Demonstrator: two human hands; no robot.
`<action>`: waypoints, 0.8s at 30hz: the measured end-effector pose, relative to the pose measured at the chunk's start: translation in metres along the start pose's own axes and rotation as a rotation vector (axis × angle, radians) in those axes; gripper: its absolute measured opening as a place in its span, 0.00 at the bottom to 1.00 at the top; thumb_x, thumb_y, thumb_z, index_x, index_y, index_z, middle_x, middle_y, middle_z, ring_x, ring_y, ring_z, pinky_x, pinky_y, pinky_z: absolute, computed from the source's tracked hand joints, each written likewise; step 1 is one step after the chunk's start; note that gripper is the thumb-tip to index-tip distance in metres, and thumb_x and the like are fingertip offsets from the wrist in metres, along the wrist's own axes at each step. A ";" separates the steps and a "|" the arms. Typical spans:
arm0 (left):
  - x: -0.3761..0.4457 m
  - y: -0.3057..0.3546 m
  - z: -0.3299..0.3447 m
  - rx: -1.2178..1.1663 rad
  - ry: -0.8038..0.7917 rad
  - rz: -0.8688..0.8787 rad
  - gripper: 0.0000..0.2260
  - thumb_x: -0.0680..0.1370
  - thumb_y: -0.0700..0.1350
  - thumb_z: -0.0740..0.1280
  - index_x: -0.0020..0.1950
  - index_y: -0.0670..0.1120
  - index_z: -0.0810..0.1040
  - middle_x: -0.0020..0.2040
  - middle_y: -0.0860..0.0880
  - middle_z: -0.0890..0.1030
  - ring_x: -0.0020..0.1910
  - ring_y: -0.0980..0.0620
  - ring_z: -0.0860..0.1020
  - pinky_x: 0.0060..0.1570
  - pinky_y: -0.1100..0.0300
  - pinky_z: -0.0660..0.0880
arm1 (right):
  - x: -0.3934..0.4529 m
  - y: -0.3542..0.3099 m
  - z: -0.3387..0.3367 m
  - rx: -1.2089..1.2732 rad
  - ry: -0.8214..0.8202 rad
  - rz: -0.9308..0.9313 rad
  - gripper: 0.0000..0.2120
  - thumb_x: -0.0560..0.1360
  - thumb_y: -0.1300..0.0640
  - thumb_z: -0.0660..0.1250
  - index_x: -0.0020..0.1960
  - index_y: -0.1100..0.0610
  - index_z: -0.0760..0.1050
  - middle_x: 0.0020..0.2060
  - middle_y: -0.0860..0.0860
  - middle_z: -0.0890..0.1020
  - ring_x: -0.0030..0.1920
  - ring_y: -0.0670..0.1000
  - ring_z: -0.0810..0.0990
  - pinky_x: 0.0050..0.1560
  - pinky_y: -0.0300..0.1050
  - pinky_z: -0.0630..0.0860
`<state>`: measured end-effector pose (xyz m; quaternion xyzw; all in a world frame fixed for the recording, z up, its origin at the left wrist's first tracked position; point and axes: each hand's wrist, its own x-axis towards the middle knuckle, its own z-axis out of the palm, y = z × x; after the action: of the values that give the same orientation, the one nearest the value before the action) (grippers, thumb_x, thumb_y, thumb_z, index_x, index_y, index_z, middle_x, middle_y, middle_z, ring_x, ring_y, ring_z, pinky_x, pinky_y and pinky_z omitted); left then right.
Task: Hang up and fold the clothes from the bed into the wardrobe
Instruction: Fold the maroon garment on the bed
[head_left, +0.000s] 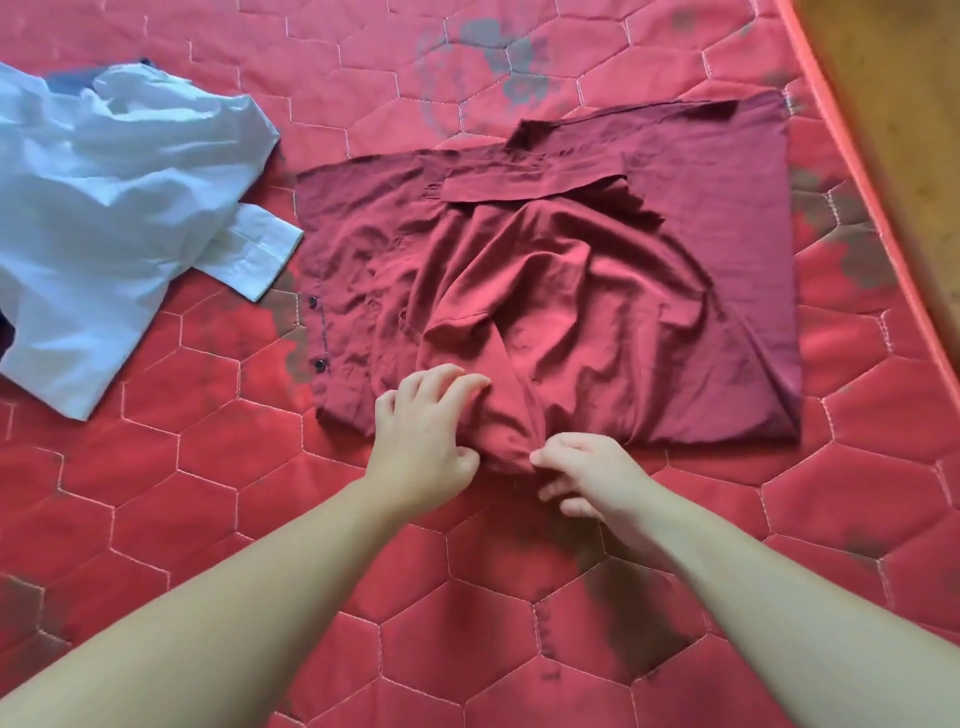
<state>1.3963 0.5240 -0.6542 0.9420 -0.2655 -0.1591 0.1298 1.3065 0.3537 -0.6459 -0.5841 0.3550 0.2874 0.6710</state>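
My left hand (423, 441) curls its fingers and thumb round a bunched fold at the near edge of the dark red button-up cotton shirt (545, 291), and my right hand (587, 478) pinches the same bunch from the other side. The shirt lies partly folded and wrinkled on the red hexagon-quilted mattress (260, 519), dark buttons along its left edge. A crumpled white shirt (104, 234) lies just beside it to the left.

A wooden floor (893, 104) shows in the upper right corner, beyond the mattress edge.
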 end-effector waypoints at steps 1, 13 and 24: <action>0.004 -0.003 -0.002 0.089 -0.072 0.010 0.33 0.65 0.47 0.68 0.70 0.58 0.68 0.70 0.54 0.68 0.69 0.49 0.64 0.62 0.51 0.61 | -0.002 0.004 -0.005 -0.050 -0.019 0.006 0.12 0.74 0.56 0.70 0.33 0.52 0.75 0.30 0.49 0.76 0.32 0.47 0.77 0.32 0.37 0.67; 0.018 -0.016 -0.007 0.312 0.061 0.322 0.15 0.56 0.35 0.70 0.37 0.48 0.72 0.30 0.50 0.73 0.30 0.44 0.74 0.35 0.56 0.60 | 0.008 0.017 0.029 -0.047 0.361 0.043 0.04 0.71 0.63 0.65 0.43 0.57 0.71 0.32 0.53 0.83 0.25 0.49 0.79 0.28 0.39 0.72; 0.023 0.007 0.004 0.119 -0.115 0.074 0.24 0.66 0.49 0.68 0.61 0.52 0.69 0.51 0.51 0.73 0.50 0.45 0.76 0.46 0.52 0.69 | 0.019 -0.014 0.045 0.666 0.189 0.237 0.13 0.73 0.52 0.73 0.53 0.59 0.78 0.45 0.55 0.84 0.41 0.52 0.86 0.39 0.46 0.80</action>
<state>1.4100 0.5058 -0.6609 0.9269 -0.3162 -0.1918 0.0638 1.3351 0.3954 -0.6502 -0.3122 0.5549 0.1764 0.7507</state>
